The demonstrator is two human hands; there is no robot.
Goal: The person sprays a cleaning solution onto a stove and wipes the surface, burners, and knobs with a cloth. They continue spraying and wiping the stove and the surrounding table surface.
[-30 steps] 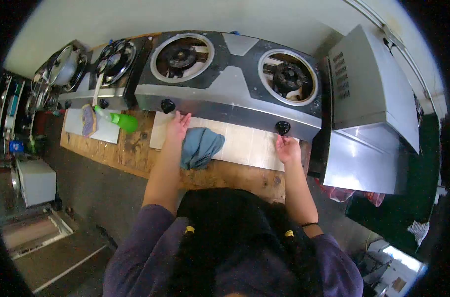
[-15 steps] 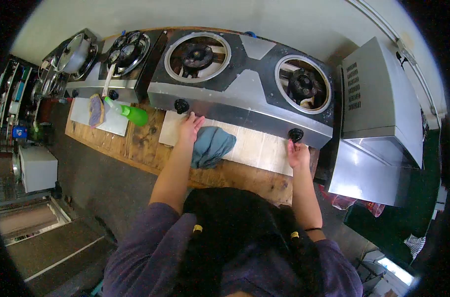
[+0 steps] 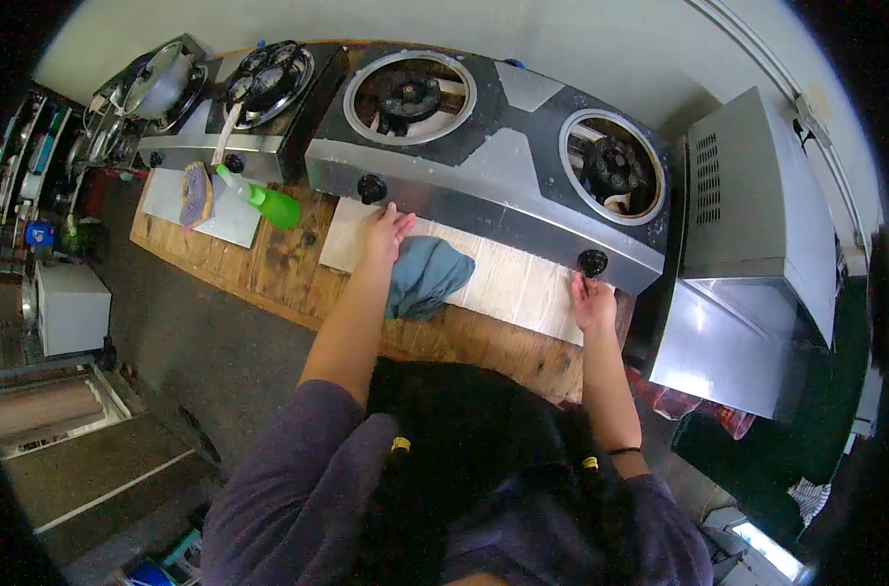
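Observation:
A two-burner gas stove (image 3: 498,200) with black knobs stands on a pale board (image 3: 508,283). At its lower front edge, just below the left knob (image 3: 371,188), is my left hand (image 3: 386,234), open with fingers stretched and fingertips right at the metal. My right hand (image 3: 593,303) is likewise at this edge, its loosely parted fingers just under the right knob (image 3: 592,263). Neither hand is closed around anything. A crumpled blue-grey cloth (image 3: 432,276) lies partly on the board, beside my left hand.
Left on the wooden table (image 3: 283,264) are a green spray bottle (image 3: 274,207) and a purple sponge (image 3: 196,195) on a white sheet (image 3: 234,217). Behind them stands another stove (image 3: 259,146), a pot (image 3: 159,83) farther left. A grey boxy appliance (image 3: 742,195) stands at right.
The view has tilted a little, shifting the stoves and bottle up and right in it. Both hands keep their places at the stove's front edge.

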